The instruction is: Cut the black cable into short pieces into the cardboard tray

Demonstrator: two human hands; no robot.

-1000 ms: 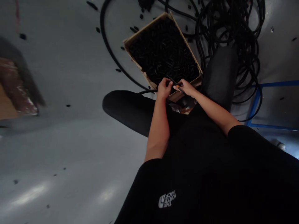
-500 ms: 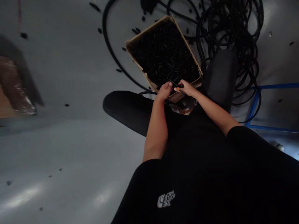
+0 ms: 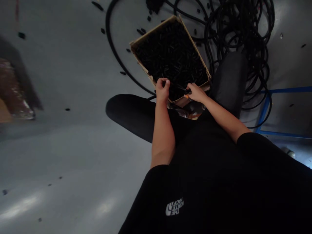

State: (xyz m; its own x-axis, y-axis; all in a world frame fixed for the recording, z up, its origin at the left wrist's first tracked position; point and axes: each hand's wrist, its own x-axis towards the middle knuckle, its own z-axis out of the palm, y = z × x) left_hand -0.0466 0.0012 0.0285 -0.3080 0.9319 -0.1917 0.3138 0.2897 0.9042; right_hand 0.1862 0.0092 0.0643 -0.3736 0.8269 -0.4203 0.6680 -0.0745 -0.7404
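Both of my hands are over the near edge of a cardboard box (image 3: pixel 151 30) filled with short black pieces (image 3: pixel 170 52) that look like cut rubber tube. My right hand (image 3: pixel 195 92) is closed around a slim dark tool with an orange part (image 3: pixel 186 96). The tool's thin dark end points left over the box; its exact kind is too dim to tell. My left hand (image 3: pixel 162 88) is a little to the left, above the box's near left edge. Its thumb and fingers are curled together, and whatever they may hold does not show.
A big tangle of black hose (image 3: pixel 239 29) lies on the floor beyond my right knee, and one loop curves left of the box. Loose black bits are scattered around. A blue frame (image 3: pixel 287 90) stands at right, a plastic-wrapped brown package (image 3: pixel 16 91) at far left.
My left hand has moved left and slightly away from me, apart from the right hand. My right hand stays almost in place with the tool.
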